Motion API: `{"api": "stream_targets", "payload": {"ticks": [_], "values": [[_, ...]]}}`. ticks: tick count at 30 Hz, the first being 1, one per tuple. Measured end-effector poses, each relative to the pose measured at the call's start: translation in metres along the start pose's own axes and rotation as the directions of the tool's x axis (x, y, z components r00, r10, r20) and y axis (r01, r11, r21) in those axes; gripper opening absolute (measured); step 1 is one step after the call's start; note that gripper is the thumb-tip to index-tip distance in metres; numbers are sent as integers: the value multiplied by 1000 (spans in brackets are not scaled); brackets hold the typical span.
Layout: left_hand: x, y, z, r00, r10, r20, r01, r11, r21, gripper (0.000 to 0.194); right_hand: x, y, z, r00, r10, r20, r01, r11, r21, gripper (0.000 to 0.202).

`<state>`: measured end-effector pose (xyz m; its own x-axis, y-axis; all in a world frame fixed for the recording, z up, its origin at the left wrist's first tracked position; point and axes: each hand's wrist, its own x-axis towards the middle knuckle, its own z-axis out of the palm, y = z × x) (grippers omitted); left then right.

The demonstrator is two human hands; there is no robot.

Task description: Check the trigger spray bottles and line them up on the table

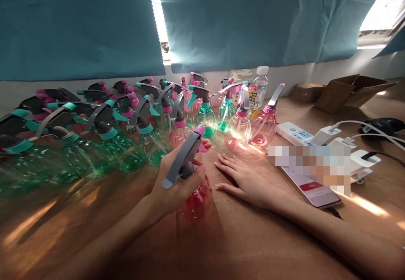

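Observation:
My left hand (177, 179) is wrapped round the neck of a pink transparent spray bottle (198, 202) with a grey trigger head and pink nozzle. That bottle stands upright on the brown table (240, 246). Palm down, my right hand (242, 179) rests on the table with its fingers stretched out, just right of the held bottle and apart from it. Beyond it stand two pink spray bottles, one nearer the middle (237, 130) and one to its right (265, 124). Left of my left hand are several green spray bottles (123, 151) in rows.
On the right lie a phone (311, 187), partly under a blurred patch, and a white power strip (295, 132) with plugged-in chargers and cables. Behind are a clear drink bottle (261, 84), an open cardboard box (346, 94) and a teal curtain (234, 22).

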<state>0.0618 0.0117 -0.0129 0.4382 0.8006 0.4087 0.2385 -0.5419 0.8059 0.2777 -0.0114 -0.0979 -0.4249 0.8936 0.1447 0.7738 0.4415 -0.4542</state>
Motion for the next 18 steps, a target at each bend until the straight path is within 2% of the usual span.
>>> {"api": "stream_targets", "payload": {"ticks": [4,18], "values": [[0,0,-1,999,-32,9,32,999,14,41,0,0,0,1000,7,10,-7,1000,1,70],[0,2,1,1000,10,-4,-10,1000,28,44,0,-1,-1,1000,1,10,-1,1000,-16,70]]}}
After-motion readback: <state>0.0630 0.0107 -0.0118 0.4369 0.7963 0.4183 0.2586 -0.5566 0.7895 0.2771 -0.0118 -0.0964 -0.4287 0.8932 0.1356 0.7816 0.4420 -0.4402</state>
